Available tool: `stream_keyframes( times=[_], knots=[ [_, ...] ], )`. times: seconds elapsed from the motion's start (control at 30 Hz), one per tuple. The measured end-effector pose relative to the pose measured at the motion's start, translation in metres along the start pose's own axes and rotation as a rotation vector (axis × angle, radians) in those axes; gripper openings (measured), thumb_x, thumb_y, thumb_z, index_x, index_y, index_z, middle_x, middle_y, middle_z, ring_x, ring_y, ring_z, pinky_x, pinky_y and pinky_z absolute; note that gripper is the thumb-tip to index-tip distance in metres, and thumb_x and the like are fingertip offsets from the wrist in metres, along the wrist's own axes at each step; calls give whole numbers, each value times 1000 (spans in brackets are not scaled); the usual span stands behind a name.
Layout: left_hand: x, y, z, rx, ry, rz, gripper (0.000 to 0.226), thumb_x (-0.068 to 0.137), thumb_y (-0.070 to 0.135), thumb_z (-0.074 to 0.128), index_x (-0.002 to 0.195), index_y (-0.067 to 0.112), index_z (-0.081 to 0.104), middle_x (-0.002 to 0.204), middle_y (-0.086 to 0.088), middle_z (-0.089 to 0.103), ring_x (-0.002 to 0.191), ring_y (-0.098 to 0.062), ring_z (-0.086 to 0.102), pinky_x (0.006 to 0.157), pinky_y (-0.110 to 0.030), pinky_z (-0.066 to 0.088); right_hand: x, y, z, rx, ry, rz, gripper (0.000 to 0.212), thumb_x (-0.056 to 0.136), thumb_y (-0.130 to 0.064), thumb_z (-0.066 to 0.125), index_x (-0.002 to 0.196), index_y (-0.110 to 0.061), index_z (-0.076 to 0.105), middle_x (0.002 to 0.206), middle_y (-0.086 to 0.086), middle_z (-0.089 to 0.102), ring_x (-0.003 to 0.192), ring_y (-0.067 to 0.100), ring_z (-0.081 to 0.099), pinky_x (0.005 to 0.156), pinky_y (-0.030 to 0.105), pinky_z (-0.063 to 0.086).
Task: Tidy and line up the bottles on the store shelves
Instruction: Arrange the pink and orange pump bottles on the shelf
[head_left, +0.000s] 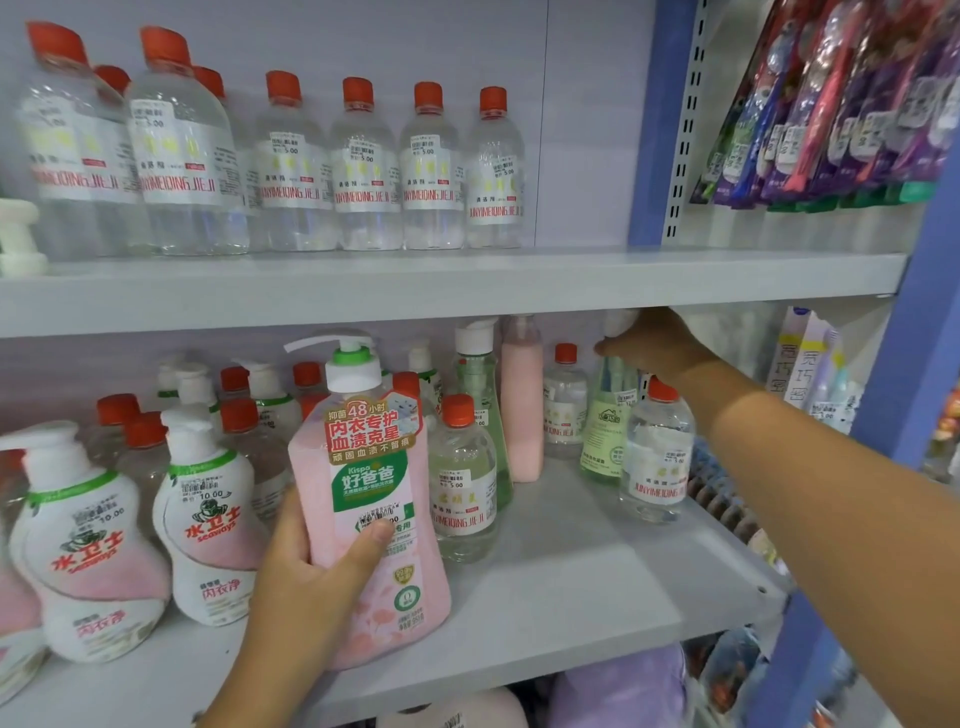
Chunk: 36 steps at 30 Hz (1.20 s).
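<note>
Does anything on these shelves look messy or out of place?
Yes. On the lower shelf, the right end mixes types: a tall pink bottle, green bottles and clear red-capped bottles stand scattered, not in rows. The upper shelf's clear bottles form a neat line.

pink pump bottle (371, 499): Kispa 好爸爸 (48小时) | clear bottles (363, 171): JUNYIMEIQING JIEJI, 5.00

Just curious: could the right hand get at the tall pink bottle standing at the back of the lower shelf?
Probably yes. The right hand already grips a pale green bottle right beside the tall pink bottle, with nothing between them; it would need to let go first.
</note>
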<state>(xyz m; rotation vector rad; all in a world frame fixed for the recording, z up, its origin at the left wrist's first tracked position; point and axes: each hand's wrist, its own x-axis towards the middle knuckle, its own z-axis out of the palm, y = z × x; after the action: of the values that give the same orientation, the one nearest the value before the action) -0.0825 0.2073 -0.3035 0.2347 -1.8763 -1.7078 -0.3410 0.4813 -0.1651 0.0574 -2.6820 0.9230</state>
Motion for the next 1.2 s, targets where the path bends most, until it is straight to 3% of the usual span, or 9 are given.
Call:
stream_keyframes(
  times=[0.17, 0.27, 0.43, 0.53, 0.63, 0.73, 0.9, 1.1, 1.2],
  knots=[
    [0, 0, 1, 9, -1, 13, 43, 85, 6, 75, 105, 40, 57, 90, 27, 74, 79, 3, 72, 52, -15, 55, -31, -22, 17, -274, 146, -108, 61, 93, -44, 63, 138, -6, 48, 138, 19, 48, 124, 37, 55, 93, 37, 50],
    [-1, 1, 0, 18, 5, 18, 43, 85, 12, 77, 107, 43, 57, 96, 25, 74, 85, 0, 73, 63, -23, 55, -45, -49, 46, -1, 14, -205, 53, 95, -48, 60, 135, -13, 53, 127, 6, 58, 106, 24, 63, 81, 26, 47],
    [-3, 1, -1, 5, 6, 8, 39, 84, 15, 78, 108, 39, 60, 97, 21, 76, 85, -3, 74, 67, -28, 56, 6, -56, 96, 270, -168, -61, 100, 54, -78, 70, 132, -18, 56, 124, 0, 68, 108, 22, 65, 86, 32, 54],
    [-3, 2, -1, -10, -2, -2, 40, 84, 14, 79, 109, 39, 60, 96, 20, 76, 85, -3, 74, 66, -26, 58, -12, -66, 91, 332, -161, -90, 100, 52, -68, 77, 132, -14, 52, 117, -5, 64, 104, 19, 63, 70, 25, 45],
    [-2, 3, -2, -15, -22, -13, 41, 83, 16, 80, 108, 41, 59, 96, 21, 76, 85, -3, 75, 68, -29, 59, -27, -71, 82, 312, -90, -58, 86, 62, -48, 85, 130, -11, 48, 117, 1, 63, 105, 22, 61, 77, 28, 47],
    [0, 1, -3, -23, -34, -19, 40, 84, 17, 80, 107, 42, 59, 96, 22, 76, 86, -2, 75, 69, -31, 60, -34, -62, 70, 266, -86, -53, 65, 71, -31, 80, 123, -7, 51, 115, 8, 65, 105, 27, 65, 69, 26, 47],
    [2, -1, -4, -22, -36, -7, 40, 83, 15, 80, 106, 42, 59, 95, 25, 75, 84, 0, 74, 65, -25, 58, -83, -36, 30, 322, -114, -84, 36, 75, -26, 78, 105, -23, 58, 100, -6, 66, 87, 10, 64, 63, 23, 48],
    [5, -6, -4, -24, -45, -11, 39, 84, 10, 78, 105, 38, 60, 92, 24, 76, 82, -1, 74, 56, -18, 57, -147, -10, -1, 636, -173, -140, 53, 81, -16, 82, 118, -38, 51, 101, -25, 67, 94, 3, 68, 77, 23, 54],
    [5, -6, -3, -25, -40, -19, 38, 85, 7, 77, 104, 36, 60, 89, 25, 75, 78, 0, 74, 53, -15, 56, -172, 10, 19, 777, -177, -91, 43, 84, -13, 80, 117, -34, 62, 99, -14, 78, 91, 12, 76, 79, 34, 59]
  ],
)
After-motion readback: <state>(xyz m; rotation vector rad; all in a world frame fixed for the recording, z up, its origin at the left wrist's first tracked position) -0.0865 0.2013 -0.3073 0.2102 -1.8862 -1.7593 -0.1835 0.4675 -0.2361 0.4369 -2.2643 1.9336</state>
